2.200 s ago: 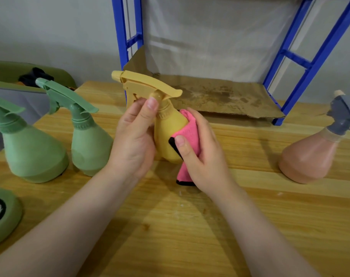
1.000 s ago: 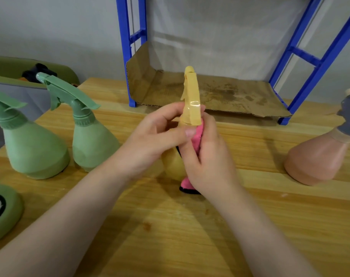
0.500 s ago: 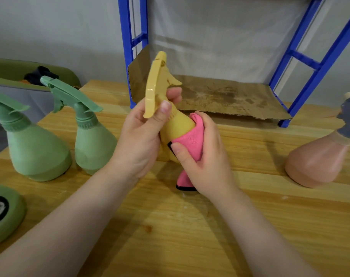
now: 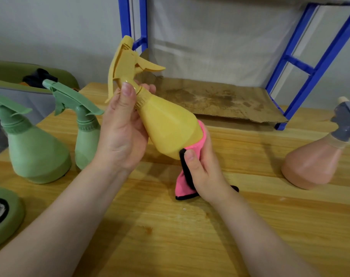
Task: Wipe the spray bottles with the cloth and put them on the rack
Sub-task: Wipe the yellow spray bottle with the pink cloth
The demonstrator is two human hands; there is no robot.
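My left hand (image 4: 120, 134) grips the neck of a yellow spray bottle (image 4: 166, 126), which is lifted off the table and tilted with its base down to the right. My right hand (image 4: 202, 166) holds a pink cloth with black trim (image 4: 182, 184) pressed against the bottle's base. Two green spray bottles (image 4: 34, 148) (image 4: 86, 134) stand on the table at the left. A peach bottle with a grey sprayer (image 4: 314, 158) stands at the right. The blue rack (image 4: 302, 62) rises behind, its lowest shelf lined with stained cardboard (image 4: 220, 98).
The wooden table (image 4: 180, 236) stretches toward me. A green round lid-like object (image 4: 2, 214) lies at the left edge. A green and grey bin (image 4: 14, 84) holding dark items sits behind the table's left corner.
The yellow bottle has been lifted and tilted more, its base swinging right. My right hand has slid the cloth from the bottle's side down to its base.
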